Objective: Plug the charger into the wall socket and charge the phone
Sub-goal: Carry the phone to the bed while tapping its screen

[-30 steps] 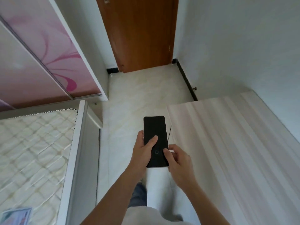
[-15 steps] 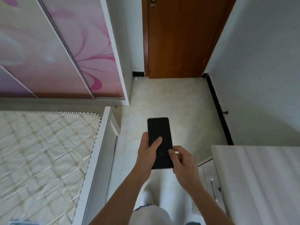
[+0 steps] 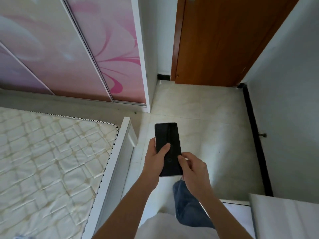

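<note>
The left hand (image 3: 156,161) wraps the phone (image 3: 168,149) from its left edge, thumb laid across the dark screen; the right hand (image 3: 194,168) pinches the phone's lower right edge with bent fingers. I read the phone as held by both, face up, in mid-air above the tiled floor (image 3: 198,118).

Surroundings, largest first: the wardrobe (image 3: 69,49) with pink-flowered sliding doors at upper left; the quilted mattress (image 3: 51,161) at lower left; the brown door (image 3: 215,40) ahead; the pale cabinet top (image 3: 284,216) at lower right; the phone.

Handling, as I judge it: the phone is rigid, light and smooth-sided, with a glass face liable to crack if dropped. I would hold it by the long edges, leaving the bottom edge free for a plug.

Not shown: no charger, cable or wall socket appears. The phone's bottom port is hidden. A small dark fitting (image 3: 263,135) low on the right wall is too small to identify. The screen is dark apart from a faint ring.
</note>
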### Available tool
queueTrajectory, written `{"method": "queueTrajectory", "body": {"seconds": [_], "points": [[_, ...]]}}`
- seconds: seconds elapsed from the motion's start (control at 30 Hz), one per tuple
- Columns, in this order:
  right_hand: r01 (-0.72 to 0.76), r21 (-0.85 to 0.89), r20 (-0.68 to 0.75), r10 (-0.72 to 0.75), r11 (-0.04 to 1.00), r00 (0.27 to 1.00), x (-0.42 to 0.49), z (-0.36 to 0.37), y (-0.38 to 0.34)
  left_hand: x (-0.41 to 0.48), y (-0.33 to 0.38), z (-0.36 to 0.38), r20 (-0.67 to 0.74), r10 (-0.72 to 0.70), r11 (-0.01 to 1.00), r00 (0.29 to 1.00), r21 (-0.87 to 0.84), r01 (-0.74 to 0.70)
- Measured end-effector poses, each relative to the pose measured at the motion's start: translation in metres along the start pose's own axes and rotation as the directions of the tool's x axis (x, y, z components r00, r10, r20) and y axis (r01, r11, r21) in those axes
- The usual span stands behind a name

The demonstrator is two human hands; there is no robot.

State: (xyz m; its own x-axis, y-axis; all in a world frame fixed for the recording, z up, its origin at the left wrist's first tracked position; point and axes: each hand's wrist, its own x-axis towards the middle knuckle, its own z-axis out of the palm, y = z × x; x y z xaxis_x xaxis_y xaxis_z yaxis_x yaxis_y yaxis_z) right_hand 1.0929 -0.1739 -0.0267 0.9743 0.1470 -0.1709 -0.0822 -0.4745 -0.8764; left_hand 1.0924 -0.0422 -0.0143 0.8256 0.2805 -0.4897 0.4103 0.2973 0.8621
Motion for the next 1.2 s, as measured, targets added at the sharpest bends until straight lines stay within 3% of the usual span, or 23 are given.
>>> {"method": "queueTrajectory", "body": {"seconds": [0.6,0.9,1.2], "points": [[0.192,-0.015,0.281,-0.180,0.981,0.942,0.324,-0.035,-0.056,0.235,0.136,0.077,-0.333,0.017,0.983,0.943,-0.169,-0.077],[0.189,0.035,0.440,-0.185,0.981,0.879,0.396,0.007,-0.075,0.289,0.167,0.052,-0.504,-0.012,0.973,0.863,-0.204,-0.106],[0.238,0.019,0.540,-0.210,0.971,0.815,0.474,0.076,-0.123,0.363,0.206,-0.010,-0.567,-0.007,0.960,0.824,-0.235,-0.153]]}}
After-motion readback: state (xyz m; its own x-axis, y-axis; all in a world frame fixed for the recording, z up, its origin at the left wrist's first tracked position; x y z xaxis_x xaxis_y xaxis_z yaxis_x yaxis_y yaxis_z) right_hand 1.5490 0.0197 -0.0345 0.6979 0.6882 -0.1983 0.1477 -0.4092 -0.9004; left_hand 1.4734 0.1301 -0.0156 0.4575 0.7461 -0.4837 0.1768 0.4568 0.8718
